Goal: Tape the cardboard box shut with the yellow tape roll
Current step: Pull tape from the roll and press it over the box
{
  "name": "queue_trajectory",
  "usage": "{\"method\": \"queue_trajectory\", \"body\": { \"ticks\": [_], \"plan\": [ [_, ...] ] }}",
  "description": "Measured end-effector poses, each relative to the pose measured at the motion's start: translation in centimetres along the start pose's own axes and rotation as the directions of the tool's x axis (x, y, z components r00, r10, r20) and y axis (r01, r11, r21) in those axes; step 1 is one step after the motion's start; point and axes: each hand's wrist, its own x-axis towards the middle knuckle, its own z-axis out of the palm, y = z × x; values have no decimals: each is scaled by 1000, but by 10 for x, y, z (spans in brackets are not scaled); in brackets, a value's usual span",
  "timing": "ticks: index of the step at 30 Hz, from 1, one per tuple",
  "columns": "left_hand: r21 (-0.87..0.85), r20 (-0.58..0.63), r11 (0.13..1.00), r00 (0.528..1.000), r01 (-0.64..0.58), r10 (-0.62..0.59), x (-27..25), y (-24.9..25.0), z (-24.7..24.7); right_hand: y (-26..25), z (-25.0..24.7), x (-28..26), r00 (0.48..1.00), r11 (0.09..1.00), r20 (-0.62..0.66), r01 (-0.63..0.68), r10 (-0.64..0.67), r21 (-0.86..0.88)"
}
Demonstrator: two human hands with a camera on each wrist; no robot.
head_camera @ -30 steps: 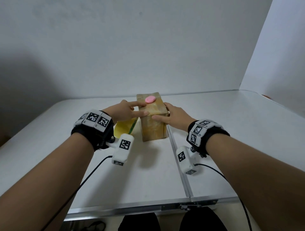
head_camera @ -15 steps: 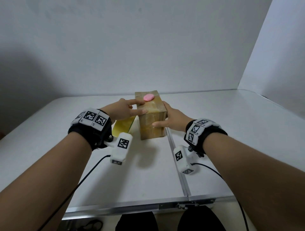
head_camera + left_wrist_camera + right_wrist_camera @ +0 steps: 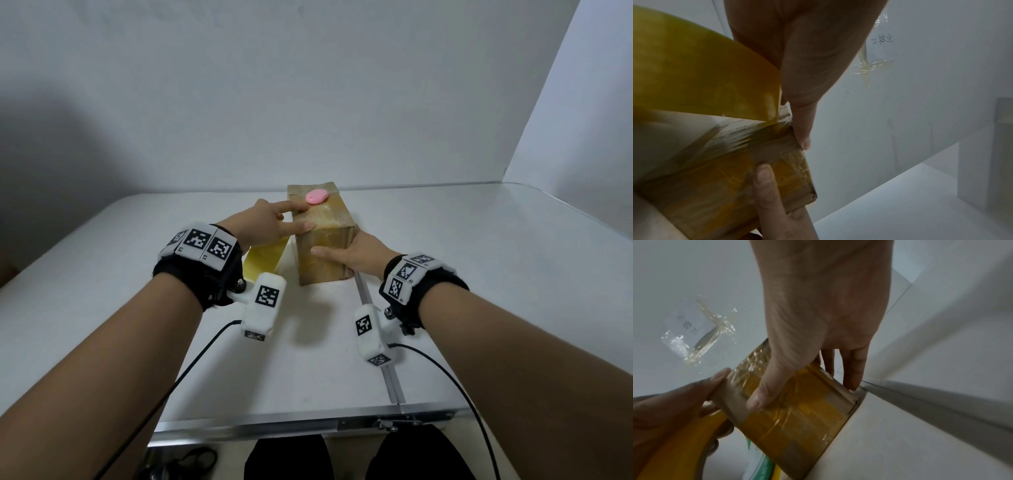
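The cardboard box [image 3: 323, 253] stands upright at the table's middle, wrapped with shiny yellowish tape. My left hand [image 3: 298, 216] lays its index finger on the box top and its thumb at the top front edge. Its lower fingers curl round the yellow tape roll [image 3: 265, 257], which hangs against the box's left side. In the left wrist view a sheet of tape runs from the roll [image 3: 694, 73] onto the box [image 3: 725, 186]. My right hand [image 3: 342, 251] grips the box's right side, its thumb [image 3: 756, 400] pressed flat on the front face.
A small pink oval object [image 3: 317, 196] lies on the box top just beyond my index finger. The white table [image 3: 479, 257] has a metal seam [image 3: 376, 329] running from the box to the front edge. White walls close in behind and to the right.
My right thumb has slid from the box's top front edge down onto the front face. The left hand keeps its place on the top.
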Motion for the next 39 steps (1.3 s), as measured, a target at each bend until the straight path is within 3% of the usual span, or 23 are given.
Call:
{"method": "queue_trajectory", "body": {
  "ticks": [10, 16, 23, 28, 32, 35, 39],
  "plan": [
    [-16, -13, 1000, 1000, -2, 2, -5, 4, 0, -13, -10, -14, 998, 1000, 62, 29, -28, -10],
    [-51, -26, 999, 1000, 0, -1, -6, 2, 2, -8, -16, -12, 995, 979, 101, 25, -4, -204],
    [-43, -27, 999, 1000, 0, -1, -7, 4, 1, -8, -17, -18, 997, 992, 75, 36, -27, -120],
    [-54, -26, 999, 1000, -1, -1, -8, 3, 0, -11, -18, -17, 992, 944, 118, 0, 41, -330],
    [-108, -43, 994, 999, 0, -5, -10, 4, 1, -15, -15, -26, 996, 975, 91, 35, -15, -220],
    [-167, -106, 986, 994, -28, 10, -14, 3, 3, -20, -14, -29, 997, 988, 13, 80, -79, -129],
    [-323, -276, 945, 960, -57, -37, -25, -5, -2, -25, -14, -34, 994, 989, -36, 98, -103, -115]
  ]
}}
